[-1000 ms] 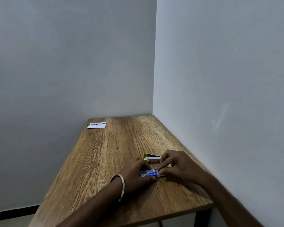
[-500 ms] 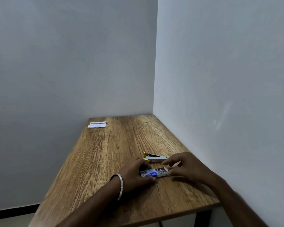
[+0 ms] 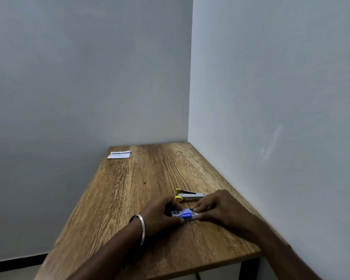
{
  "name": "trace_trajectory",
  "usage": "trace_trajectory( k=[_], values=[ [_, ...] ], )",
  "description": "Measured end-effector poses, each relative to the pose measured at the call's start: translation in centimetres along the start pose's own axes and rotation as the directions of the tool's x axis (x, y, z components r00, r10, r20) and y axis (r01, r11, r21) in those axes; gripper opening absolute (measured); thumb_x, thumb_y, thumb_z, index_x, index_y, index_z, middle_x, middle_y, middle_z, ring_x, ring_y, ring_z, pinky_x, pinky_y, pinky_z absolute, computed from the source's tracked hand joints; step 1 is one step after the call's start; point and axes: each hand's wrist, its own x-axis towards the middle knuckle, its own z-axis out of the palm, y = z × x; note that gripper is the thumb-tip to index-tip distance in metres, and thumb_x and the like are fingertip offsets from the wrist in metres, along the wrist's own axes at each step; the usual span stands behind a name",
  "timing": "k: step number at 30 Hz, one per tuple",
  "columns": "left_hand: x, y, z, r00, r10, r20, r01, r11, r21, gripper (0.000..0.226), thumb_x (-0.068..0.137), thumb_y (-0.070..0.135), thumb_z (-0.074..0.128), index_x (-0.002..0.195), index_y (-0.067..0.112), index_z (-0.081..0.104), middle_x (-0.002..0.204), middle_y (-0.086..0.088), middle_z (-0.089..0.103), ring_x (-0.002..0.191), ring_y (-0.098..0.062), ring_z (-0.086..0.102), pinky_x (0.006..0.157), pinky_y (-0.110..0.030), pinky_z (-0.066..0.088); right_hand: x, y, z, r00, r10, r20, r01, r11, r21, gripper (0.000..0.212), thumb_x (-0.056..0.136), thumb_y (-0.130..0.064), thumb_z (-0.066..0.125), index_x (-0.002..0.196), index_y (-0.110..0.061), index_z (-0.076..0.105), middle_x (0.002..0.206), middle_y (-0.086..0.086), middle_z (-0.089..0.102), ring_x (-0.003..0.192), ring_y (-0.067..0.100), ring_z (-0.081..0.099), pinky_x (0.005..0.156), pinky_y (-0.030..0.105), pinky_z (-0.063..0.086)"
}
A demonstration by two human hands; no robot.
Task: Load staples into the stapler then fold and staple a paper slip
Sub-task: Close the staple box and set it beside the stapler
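A small blue and white staple box (image 3: 183,215) lies on the wooden table (image 3: 129,188) near its front right. My left hand (image 3: 160,215) grips the box's left end. My right hand (image 3: 216,209) pinches the box's right end, where the inner tray shows a little. Just behind the box lies a small stapler (image 3: 188,196) with yellow end parts, untouched. A white paper slip (image 3: 119,154) rests at the far left corner of the table.
Grey walls close the table in at the back and along the right side. The table's front edge (image 3: 190,269) is close to me, with a dark leg under the right corner.
My right hand pulled the box's inner tray out to the right, then came back left; the tray now sticks out less. The left hand held still.
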Motion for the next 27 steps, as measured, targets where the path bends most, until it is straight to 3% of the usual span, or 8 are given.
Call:
trace_trajectory(
  k=[5, 11, 15, 18, 22, 25, 27],
  values=[
    [-0.2, 0.1, 0.1, 1.000, -0.011, -0.006, 0.011, 1.000, -0.009, 0.032, 0.076, 0.021, 0.080, 0.105, 0.014, 0.067, 0.107, 0.004, 0.068, 0.096, -0.007, 0.065, 0.088, -0.028, 0.055, 0.4, -0.4, 1.1, 1.000, -0.008, -0.011, 0.007, 0.999, -0.053, 0.023, 0.073, -0.036, 0.082, 0.095, -0.042, 0.078, 0.092, -0.023, 0.075, 0.092, 0.000, 0.068, 0.076, 0.023, 0.054],
    [-0.3, 0.1, 0.1, 1.000, -0.003, -0.016, 0.002, 1.000, -0.020, 0.031, 0.076, 0.020, 0.081, 0.102, 0.013, 0.068, 0.106, 0.003, 0.069, 0.096, -0.008, 0.066, 0.088, -0.028, 0.056, 1.0, -0.9, 1.7, 0.995, -0.062, -0.075, 0.053, 0.992, -0.113, 0.060, 0.060, -0.032, 0.089, 0.115, -0.045, 0.067, 0.091, -0.033, 0.070, 0.087, -0.014, 0.064, 0.063, 0.003, 0.045],
    [-0.3, 0.1, 0.2, 1.000, 0.010, -0.027, -0.010, 1.000, 0.007, 0.032, 0.074, 0.024, 0.082, 0.101, 0.014, 0.068, 0.104, 0.002, 0.070, 0.094, -0.009, 0.066, 0.085, -0.029, 0.056, 1.2, -1.2, 2.0, 0.990, -0.131, -0.058, 0.118, 0.975, -0.187, 0.076, 0.059, -0.032, 0.088, 0.128, -0.043, 0.061, 0.101, -0.023, 0.073, 0.081, -0.018, 0.062, 0.067, 0.001, 0.043],
    [-0.3, 0.1, 0.1, 1.000, 0.019, -0.024, -0.019, 1.000, 0.017, 0.035, 0.074, 0.024, 0.083, 0.103, 0.013, 0.067, 0.106, 0.001, 0.069, 0.095, -0.010, 0.066, 0.086, -0.031, 0.055, 1.3, -1.2, 1.8, 0.991, -0.119, -0.058, 0.110, 0.984, -0.142, 0.065, 0.067, -0.033, 0.083, 0.128, -0.046, 0.061, 0.105, -0.017, 0.075, 0.090, -0.012, 0.066, 0.072, 0.005, 0.046],
    [-0.5, 0.2, 0.0, 1.000, 0.004, -0.010, -0.004, 1.000, 0.014, 0.041, 0.073, 0.030, 0.083, 0.106, 0.015, 0.063, 0.106, 0.001, 0.068, 0.094, -0.014, 0.064, 0.082, -0.029, 0.054, 2.2, -0.6, 0.8, 0.971, -0.077, -0.228, 0.031, 0.980, -0.197, 0.044, 0.081, -0.032, 0.078, 0.124, -0.032, 0.068, 0.107, -0.017, 0.072, 0.092, -0.005, 0.065, 0.081, 0.018, 0.049],
    [-0.7, 0.2, -0.2, 0.989, -0.003, -0.147, -0.012, 0.995, -0.099, 0.023, 0.081, 0.030, 0.076, 0.096, 0.016, 0.065, 0.094, -0.002, 0.069, 0.085, -0.020, 0.065, 0.075, -0.034, 0.053, 2.9, 0.1, 0.1, 0.981, 0.025, -0.190, -0.080, 0.955, -0.287, 0.047, 0.083, -0.031, 0.077, 0.129, -0.027, 0.065, 0.120, -0.011, 0.067, 0.104, 0.006, 0.062, 0.090, 0.026, 0.049],
    [-0.8, 0.0, -0.6, 0.962, -0.017, -0.274, -0.021, 0.991, -0.136, 0.012, 0.086, 0.028, 0.070, 0.089, 0.018, 0.065, 0.086, 0.001, 0.069, 0.080, -0.017, 0.064, 0.072, -0.034, 0.053, 3.5, 0.5, 0.1, 0.989, 0.044, -0.144, -0.088, 0.945, -0.316, 0.037, 0.087, -0.025, 0.073, 0.124, -0.025, 0.069, 0.118, -0.007, 0.069, 0.103, 0.008, 0.061, 0.086, 0.025, 0.049]
  ],
)
